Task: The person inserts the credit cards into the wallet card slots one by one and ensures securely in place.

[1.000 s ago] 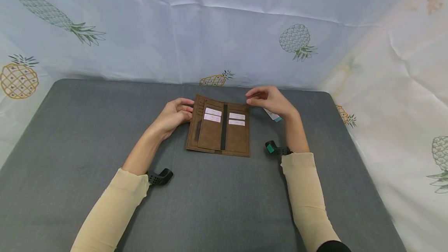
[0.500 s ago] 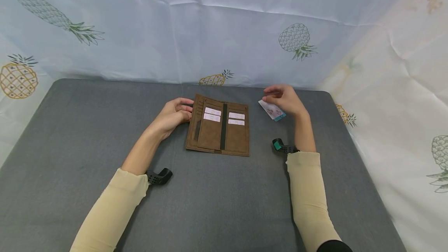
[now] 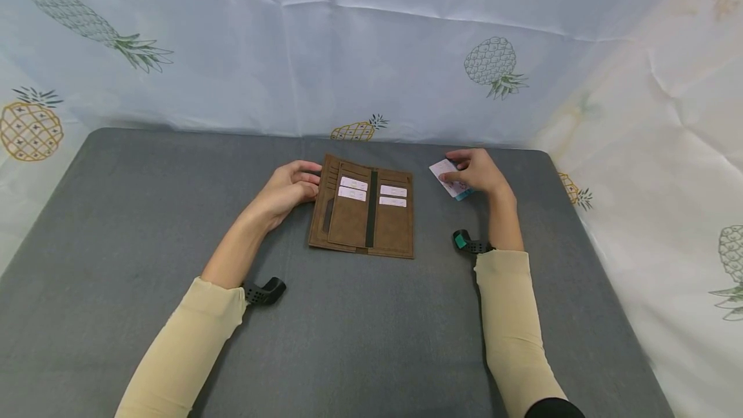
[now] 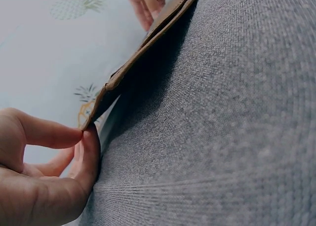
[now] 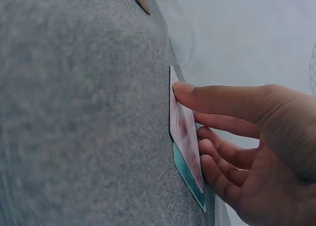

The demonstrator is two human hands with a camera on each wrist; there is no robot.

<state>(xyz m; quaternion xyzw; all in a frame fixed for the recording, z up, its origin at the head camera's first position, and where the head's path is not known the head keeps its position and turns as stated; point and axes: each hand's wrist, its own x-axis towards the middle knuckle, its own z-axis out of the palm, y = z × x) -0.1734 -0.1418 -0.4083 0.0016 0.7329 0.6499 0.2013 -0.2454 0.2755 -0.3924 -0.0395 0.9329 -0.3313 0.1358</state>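
A brown wallet [image 3: 349, 228] lies spread out on the grey table, with pale labels in its card slots. My left hand [image 3: 284, 191] pinches the wallet's left edge between thumb and fingers, and in the left wrist view that edge of the wallet [image 4: 143, 51] is raised off the cloth. To the right of the wallet, my right hand [image 3: 478, 171] is at a pinkish-white card [image 3: 439, 170]. In the right wrist view its thumb presses on the face of the card [image 5: 180, 122] while the fingers curl at the far edge. Part of a teal card [image 5: 185, 169] shows underneath.
The grey table [image 3: 371, 334] ends at a pale curtain [image 3: 395, 37] with pineapple prints, which also runs along the right side. Black wrist mounts stick out inward from the left sleeve [image 3: 186, 340] and the right sleeve [image 3: 511, 321].
My right hand has moved right, from the wallet's top right corner to the cards, and its thumb has come down onto the upper card. The left hand keeps its hold on the wallet.
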